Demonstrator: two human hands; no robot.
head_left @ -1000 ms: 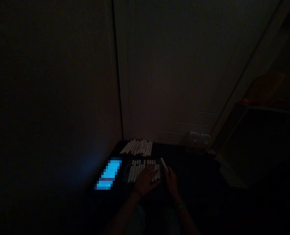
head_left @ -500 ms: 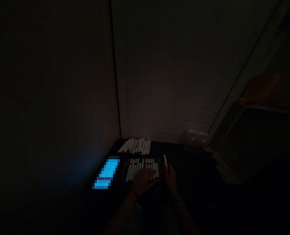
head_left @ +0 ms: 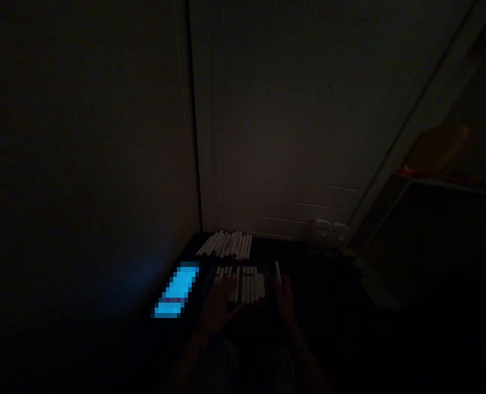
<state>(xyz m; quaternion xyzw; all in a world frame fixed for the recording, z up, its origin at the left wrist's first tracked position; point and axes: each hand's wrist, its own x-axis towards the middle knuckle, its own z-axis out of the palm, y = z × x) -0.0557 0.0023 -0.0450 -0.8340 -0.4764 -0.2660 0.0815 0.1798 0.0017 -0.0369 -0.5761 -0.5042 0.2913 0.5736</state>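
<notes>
In the dim head view, a row of white markers [head_left: 249, 284] lies side by side in a dark case [head_left: 263, 269] on a dark table. My left hand [head_left: 220, 298] rests with outstretched fingers over the left part of this row and covers several markers. To the right of the case, my right hand [head_left: 284, 295] is closed round a single white marker [head_left: 278, 270], whose upper end sticks up. Behind the case lies a second group of white markers [head_left: 226, 244], loosely fanned.
A lit screen [head_left: 175, 290], blurred into blocks, lies left of the case. Two clear packages [head_left: 330, 235] stand at the back right against the wall [head_left: 284, 137]. Farther right is a shelf [head_left: 444, 183] with an orange object [head_left: 442, 145] on it.
My left hand has moved left along the row, uncovering markers on the right side of the case. My right hand still holds its marker in nearly the same place.
</notes>
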